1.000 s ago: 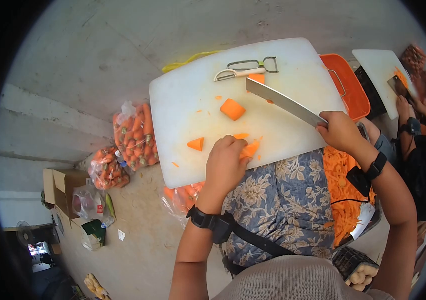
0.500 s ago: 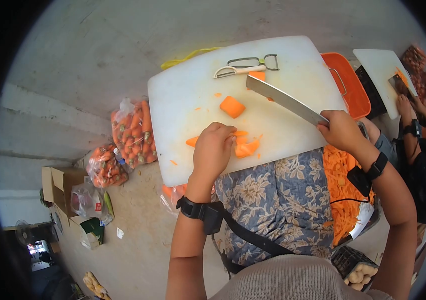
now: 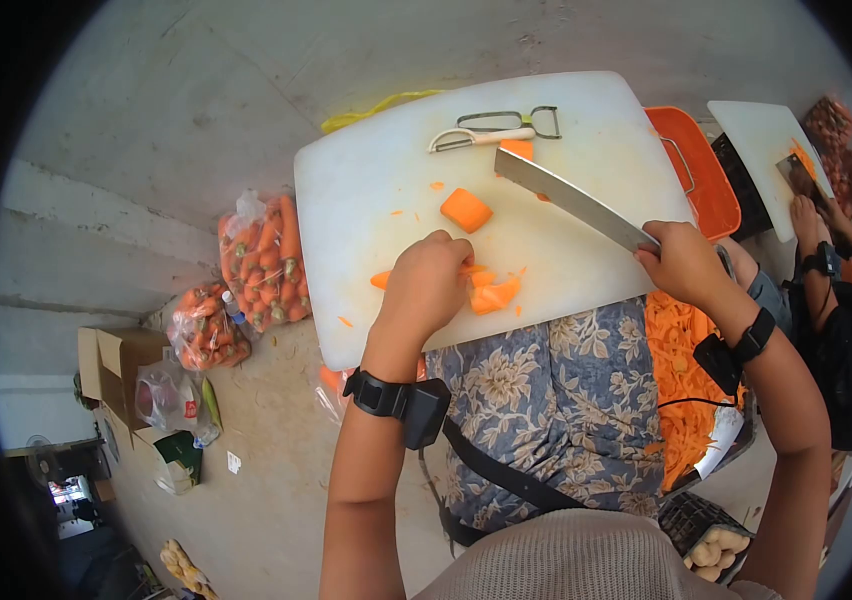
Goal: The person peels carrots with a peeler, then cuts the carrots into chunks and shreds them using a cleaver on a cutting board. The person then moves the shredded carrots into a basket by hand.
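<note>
My right hand [image 3: 681, 258] grips the handle of a cleaver [image 3: 576, 200], whose blade reaches left across the white cutting board [image 3: 356, 210]. The blade's far corner is beside a small carrot block [image 3: 517, 149]. My left hand [image 3: 428, 283] is closed over carrot slices near the board's front edge; its fingertips are partly hidden. Cut carrot pieces [image 3: 494, 293] lie just right of it. A thick carrot chunk [image 3: 466, 210] sits apart above my left hand. Two peelers, one with a white handle [image 3: 481, 137], rest near the back edge.
An orange basket [image 3: 711, 185] stands right of the board, above a container of carrot shreds [image 3: 681, 400]. Bags of carrots [image 3: 266, 265] stand on the left, near an open cardboard box [image 3: 126, 370]. At the far right a co-worker holds a blade at another board [image 3: 751, 150].
My left hand has shifted slightly up over the carrot slices, and its forearm has moved a little left. My right hand and the cleaver have hardly moved.
</note>
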### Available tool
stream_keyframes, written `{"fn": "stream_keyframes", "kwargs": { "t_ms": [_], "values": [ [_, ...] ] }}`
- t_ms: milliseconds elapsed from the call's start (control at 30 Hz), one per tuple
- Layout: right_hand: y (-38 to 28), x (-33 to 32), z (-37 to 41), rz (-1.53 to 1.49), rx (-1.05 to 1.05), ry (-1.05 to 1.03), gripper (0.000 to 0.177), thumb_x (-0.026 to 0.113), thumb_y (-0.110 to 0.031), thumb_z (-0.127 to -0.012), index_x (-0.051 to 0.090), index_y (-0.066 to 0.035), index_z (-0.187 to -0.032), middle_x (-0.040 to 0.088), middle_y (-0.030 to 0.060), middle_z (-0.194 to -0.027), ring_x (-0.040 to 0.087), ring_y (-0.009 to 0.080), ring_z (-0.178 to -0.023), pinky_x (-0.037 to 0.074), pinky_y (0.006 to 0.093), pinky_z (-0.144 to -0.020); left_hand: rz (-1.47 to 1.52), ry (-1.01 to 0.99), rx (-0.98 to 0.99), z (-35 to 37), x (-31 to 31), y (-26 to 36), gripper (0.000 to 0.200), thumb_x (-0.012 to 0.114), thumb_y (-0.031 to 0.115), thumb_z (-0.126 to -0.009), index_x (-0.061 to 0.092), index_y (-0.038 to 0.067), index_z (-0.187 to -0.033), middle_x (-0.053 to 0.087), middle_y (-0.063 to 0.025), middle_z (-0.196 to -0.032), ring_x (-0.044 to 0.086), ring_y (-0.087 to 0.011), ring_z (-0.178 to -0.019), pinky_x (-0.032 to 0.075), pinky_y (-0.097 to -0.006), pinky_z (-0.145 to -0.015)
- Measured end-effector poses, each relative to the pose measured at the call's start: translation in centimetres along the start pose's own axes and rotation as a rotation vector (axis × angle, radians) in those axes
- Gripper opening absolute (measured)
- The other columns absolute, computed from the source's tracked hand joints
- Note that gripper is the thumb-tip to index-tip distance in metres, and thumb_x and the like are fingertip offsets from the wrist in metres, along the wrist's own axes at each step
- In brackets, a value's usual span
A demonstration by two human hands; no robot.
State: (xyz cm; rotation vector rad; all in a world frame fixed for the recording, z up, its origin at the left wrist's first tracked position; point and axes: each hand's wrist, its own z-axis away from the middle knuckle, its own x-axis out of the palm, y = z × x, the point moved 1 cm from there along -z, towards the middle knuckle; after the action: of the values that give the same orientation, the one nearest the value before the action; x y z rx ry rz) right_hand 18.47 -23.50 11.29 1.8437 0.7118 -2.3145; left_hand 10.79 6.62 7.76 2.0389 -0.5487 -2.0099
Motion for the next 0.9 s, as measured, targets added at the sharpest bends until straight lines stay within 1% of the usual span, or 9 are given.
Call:
{"fn": "stream_keyframes", "kwargs": {
  "t_ms": [100, 200, 433, 633, 700, 733, 800, 833, 900],
  "values": [
    [0.1, 0.1, 0.0, 0.013, -0.012, 0.018, 0.019, 0.064, -0.015, -0.082, 0.066, 0.003, -0.087, 0.065, 0.0257, -0.081, 0.064, 0.0422, -0.080, 0.051, 0.0480, -0.074, -0.014, 0.019, 0.085, 0.6, -0.5, 0.2, 0.013, 0.063, 0.008, -0.075, 0.068, 0.002, -0.086, 0.064, -0.0145, -0.083, 0.062, -0.0327, -0.077, 0.050, -0.0411, -0.070],
    [0.0, 0.0, 0.1, -0.009, -0.010, 0.026, 0.019, 0.064, -0.016, -0.082, 0.066, 0.003, -0.087, 0.065, 0.0252, -0.081, 0.064, 0.0419, -0.079, 0.051, 0.0479, -0.073, -0.122, -0.016, 0.085, -0.1, 0.1, 0.0, 0.012, 0.062, 0.009, -0.074, 0.068, 0.002, -0.082, 0.064, -0.0146, -0.081, 0.062, -0.0330, -0.075, 0.050, -0.0419, -0.069],
    [-0.4, 0.0, 0.3, 0.009, 0.017, -0.009, 0.020, 0.065, -0.016, -0.082, 0.066, 0.002, -0.089, 0.066, 0.0247, -0.083, 0.064, 0.0414, -0.081, 0.051, 0.0472, -0.074, -0.191, -0.006, 0.084, 0.0, 0.2, 0.4, 0.009, 0.061, 0.008, -0.071, 0.067, 0.003, -0.076, 0.063, -0.0156, -0.077, 0.062, -0.0334, -0.072, 0.050, -0.0418, -0.067],
    [0.0, 0.4, 0.2, 0.013, 0.002, 0.017, 0.019, 0.065, -0.016, -0.082, 0.066, 0.002, -0.088, 0.066, 0.0242, -0.083, 0.064, 0.0414, -0.081, 0.051, 0.0473, -0.075, -0.176, 0.037, -0.042, 2.6, -0.4, -0.6, 0.010, 0.061, 0.007, -0.072, 0.068, 0.003, -0.077, 0.063, -0.0152, -0.075, 0.062, -0.0327, -0.071, 0.050, -0.0416, -0.067],
    [-0.1, 0.4, 0.2, 0.012, -0.007, 0.021, 0.018, 0.065, -0.016, -0.082, 0.066, 0.002, -0.087, 0.066, 0.0244, -0.082, 0.064, 0.0415, -0.080, 0.051, 0.0471, -0.074, -0.080, 0.058, -0.074, 4.0, -0.3, -0.7, 0.014, 0.064, 0.009, -0.076, 0.070, 0.003, -0.087, 0.064, -0.0161, -0.083, 0.062, -0.0335, -0.075, 0.050, -0.0411, -0.069],
    [0.0, 0.4, 0.2, 0.014, -0.013, 0.018, 0.018, 0.065, -0.016, -0.082, 0.066, 0.002, -0.087, 0.066, 0.0244, -0.082, 0.064, 0.0415, -0.080, 0.051, 0.0471, -0.074, -0.078, 0.060, -0.080, 4.7, -0.2, -0.4, 0.014, 0.064, 0.009, -0.076, 0.070, 0.003, -0.087, 0.064, -0.0161, -0.083, 0.062, -0.0335, -0.075, 0.050, -0.0411, -0.069],
    [0.0, 0.5, 0.2, 0.019, -0.035, 0.039, 0.018, 0.065, -0.016, -0.083, 0.065, 0.002, -0.087, 0.066, 0.0242, -0.080, 0.064, 0.0416, -0.078, 0.051, 0.0469, -0.072, 0.098, 0.222, -0.045, 5.7, 0.1, 0.7, 0.023, 0.070, 0.012, -0.078, 0.069, 0.002, -0.099, 0.064, -0.0158, -0.092, 0.062, -0.0332, -0.083, 0.050, -0.0400, -0.073],
    [0.0, 0.6, 0.3, 0.023, -0.039, 0.036, 0.018, 0.065, -0.016, -0.083, 0.065, 0.002, -0.087, 0.066, 0.0242, -0.080, 0.064, 0.0416, -0.078, 0.051, 0.0469, -0.072, 0.101, 0.225, -0.050, 6.1, 0.5, 1.2, 0.023, 0.070, 0.012, -0.078, 0.069, 0.002, -0.099, 0.064, -0.0158, -0.092, 0.062, -0.0332, -0.083, 0.050, -0.0400, -0.073],
    [-0.1, 0.6, 0.3, 0.026, -0.024, 0.030, 0.017, 0.065, -0.015, -0.083, 0.065, 0.002, -0.087, 0.066, 0.0236, -0.078, 0.064, 0.0413, -0.075, 0.051, 0.0464, -0.070, 0.214, 0.395, -0.010, 6.7, 1.5, 2.2, 0.032, 0.075, 0.015, -0.077, 0.068, 0.002, -0.105, 0.063, -0.0144, -0.098, 0.060, -0.0318, -0.089, 0.050, -0.0396, -0.077]
  ]
}}
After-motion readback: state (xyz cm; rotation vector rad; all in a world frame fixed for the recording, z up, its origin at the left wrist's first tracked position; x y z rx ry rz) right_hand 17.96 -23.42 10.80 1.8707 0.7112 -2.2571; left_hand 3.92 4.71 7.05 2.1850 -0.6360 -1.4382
